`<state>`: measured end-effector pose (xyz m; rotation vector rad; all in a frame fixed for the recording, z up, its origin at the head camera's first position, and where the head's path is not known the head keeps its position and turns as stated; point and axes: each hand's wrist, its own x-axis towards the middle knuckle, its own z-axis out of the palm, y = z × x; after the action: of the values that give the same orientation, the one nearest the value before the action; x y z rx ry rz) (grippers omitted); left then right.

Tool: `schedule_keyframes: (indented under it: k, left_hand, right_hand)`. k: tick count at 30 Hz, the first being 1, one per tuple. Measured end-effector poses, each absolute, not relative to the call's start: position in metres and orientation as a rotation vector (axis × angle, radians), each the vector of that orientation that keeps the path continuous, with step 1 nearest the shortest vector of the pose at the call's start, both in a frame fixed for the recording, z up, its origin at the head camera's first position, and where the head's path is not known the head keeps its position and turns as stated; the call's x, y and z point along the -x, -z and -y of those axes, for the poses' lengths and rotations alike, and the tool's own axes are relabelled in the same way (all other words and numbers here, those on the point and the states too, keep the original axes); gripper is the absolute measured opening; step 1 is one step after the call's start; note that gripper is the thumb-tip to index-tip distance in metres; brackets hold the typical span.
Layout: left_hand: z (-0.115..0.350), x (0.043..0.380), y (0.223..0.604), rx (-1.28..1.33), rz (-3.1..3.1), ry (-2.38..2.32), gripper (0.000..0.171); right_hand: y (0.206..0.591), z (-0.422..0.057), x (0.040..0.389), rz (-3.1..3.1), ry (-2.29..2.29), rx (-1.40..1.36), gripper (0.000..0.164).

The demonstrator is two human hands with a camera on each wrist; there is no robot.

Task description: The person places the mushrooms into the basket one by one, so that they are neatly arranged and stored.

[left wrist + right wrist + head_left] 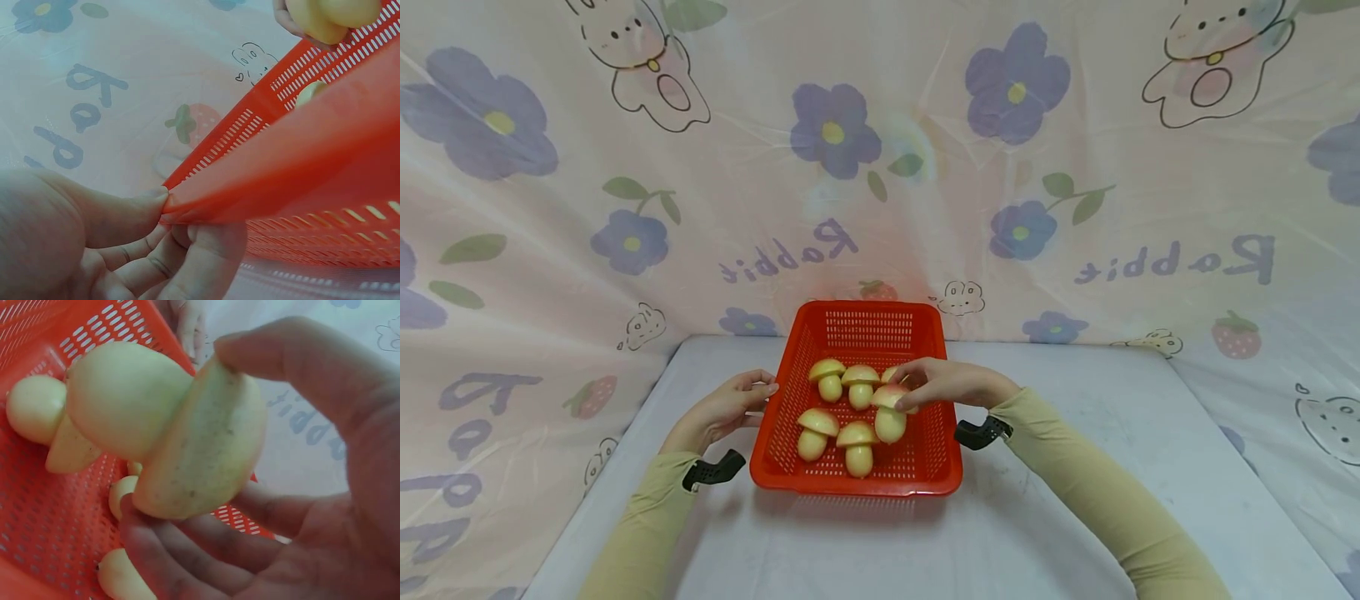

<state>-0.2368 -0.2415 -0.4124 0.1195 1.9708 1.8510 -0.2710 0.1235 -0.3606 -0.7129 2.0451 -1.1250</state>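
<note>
A red plastic basket [857,490] with slotted walls stands on the white table, several yellow toy mushrooms [859,460] with pink-tinged caps lying inside. My left hand [718,412] is at its left side; in the left wrist view the thumb and fingers pinch the basket's rim [206,203]. Over the right part of the basket, my right hand [951,383] holds one toy mushroom [891,425] by its cap. The right wrist view shows this mushroom [125,400] with thumb and fingers on opposite edges of the cap, its round stem pointing away from the palm. Another mushroom behind the right hand is partly hidden.
The white table [1075,467] extends to both sides of the basket and in front of it. Behind stands a pink cloth backdrop [925,208] printed with flowers and rabbits. Black straps with cameras [715,471] sit on both wrists.
</note>
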Motion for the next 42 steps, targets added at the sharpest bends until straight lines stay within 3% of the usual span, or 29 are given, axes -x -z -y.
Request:
schedule_keyframes:
  k: [26, 42]
  left_hand:
    - [0.243, 0.236, 0.413, -0.135, -1.971, -1.852, 0.021]
    - [0.243, 0.238, 0.415, -0.143, -1.977, -1.841, 0.024]
  right_hand:
    - [0.360, -0.107, 0.274, -2.139, 0.736, 0.807, 0.029]
    - [0.360, -0.098, 0.278, -2.160, 0.450, 0.865, 0.035]
